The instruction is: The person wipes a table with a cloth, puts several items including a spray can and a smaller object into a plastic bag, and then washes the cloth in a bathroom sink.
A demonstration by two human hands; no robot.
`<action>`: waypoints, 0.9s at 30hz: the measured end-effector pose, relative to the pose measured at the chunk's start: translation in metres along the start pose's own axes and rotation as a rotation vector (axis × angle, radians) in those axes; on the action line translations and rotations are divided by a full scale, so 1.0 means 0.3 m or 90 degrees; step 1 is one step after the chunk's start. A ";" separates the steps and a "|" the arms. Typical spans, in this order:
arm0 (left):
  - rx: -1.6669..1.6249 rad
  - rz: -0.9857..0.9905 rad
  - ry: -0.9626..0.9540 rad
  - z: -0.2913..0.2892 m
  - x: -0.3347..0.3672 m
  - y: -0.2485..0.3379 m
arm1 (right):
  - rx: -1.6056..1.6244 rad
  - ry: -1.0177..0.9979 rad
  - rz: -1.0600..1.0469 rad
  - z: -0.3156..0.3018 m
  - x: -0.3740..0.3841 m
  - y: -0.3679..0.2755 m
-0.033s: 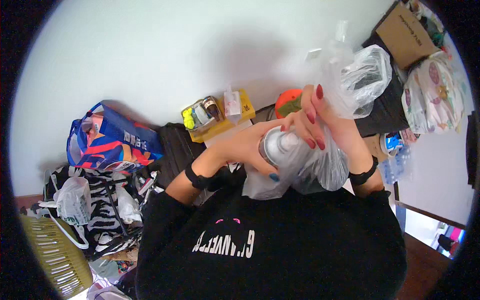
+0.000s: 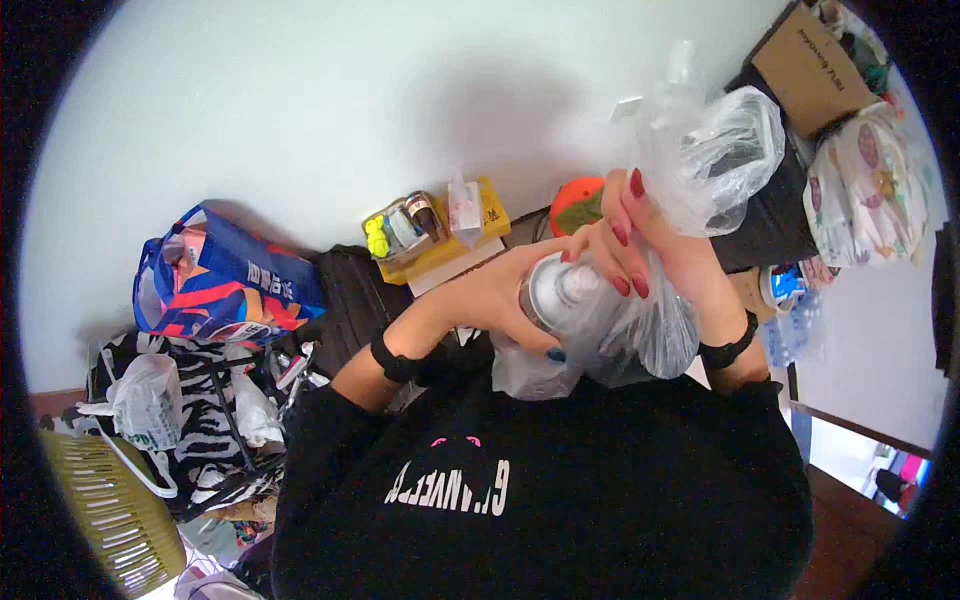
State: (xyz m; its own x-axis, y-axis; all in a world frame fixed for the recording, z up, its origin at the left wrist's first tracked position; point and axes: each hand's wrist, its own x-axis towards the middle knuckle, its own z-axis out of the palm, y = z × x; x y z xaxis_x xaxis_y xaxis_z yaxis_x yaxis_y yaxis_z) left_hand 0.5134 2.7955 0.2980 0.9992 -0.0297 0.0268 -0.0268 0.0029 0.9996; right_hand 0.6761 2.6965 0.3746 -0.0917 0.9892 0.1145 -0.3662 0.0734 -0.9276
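In front of my chest, my left hand (image 2: 508, 290) is closed round what looks like an aerosol can (image 2: 545, 295) with a silvery rim and a white nozzle-like top. The can is tilted, and thin clear plastic lies over part of it. My right hand (image 2: 630, 235) is closed on a crumpled clear plastic bag (image 2: 655, 330), its fingers close to the can's top. Part of the bag hangs below my right hand, beside the can. More bunched clear plastic (image 2: 715, 160) sticks out above my right wrist. The can's lower body is hidden by my left hand and the plastic.
A yellow box (image 2: 490, 215) with small bottles stands against the wall. Left of it are a black case (image 2: 350, 300) and a blue patterned bag (image 2: 230, 275). An olive basket (image 2: 110, 510) sits lower left. A cardboard box (image 2: 815, 75) and a white patterned bag (image 2: 865, 190) are at right.
The plastic over the can has shifted slightly to the right, and the can's white top shows more clearly. Both hands keep nearly the same place and grip.
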 end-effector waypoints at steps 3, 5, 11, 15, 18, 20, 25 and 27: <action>0.031 0.007 0.100 0.056 -0.007 0.033 | -0.078 0.002 0.008 -0.024 0.006 -0.001; 0.065 -0.013 0.237 0.084 -0.014 0.060 | -0.118 -0.012 0.009 -0.049 0.012 -0.014; 0.384 -0.020 0.406 0.130 0.041 0.093 | -0.232 0.057 0.137 -0.057 0.059 -0.083; 0.673 0.026 0.553 0.149 0.076 0.076 | -0.271 0.226 0.029 -0.056 0.071 0.002; 0.651 0.064 0.472 0.140 0.037 0.075 | -0.564 0.176 -0.200 -0.095 0.068 0.040; 0.528 0.082 0.363 0.091 -0.009 0.065 | -0.852 0.133 -0.222 -0.083 0.036 0.026; 0.261 -0.002 0.543 -0.133 -0.038 0.124 | -0.096 -0.193 -0.035 -0.120 0.061 -0.042; 0.137 0.019 0.451 -0.262 0.024 0.071 | 0.293 -0.303 0.103 -0.118 0.070 -0.058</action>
State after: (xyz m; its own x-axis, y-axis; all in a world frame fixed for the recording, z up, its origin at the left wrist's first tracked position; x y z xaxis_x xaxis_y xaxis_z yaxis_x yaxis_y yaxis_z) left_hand 0.5224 2.8741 0.3193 0.7757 0.6199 0.1184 0.0141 -0.2046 0.9788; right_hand 0.7134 2.7204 0.3806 -0.5370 0.8121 0.2282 -0.6603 -0.2363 -0.7129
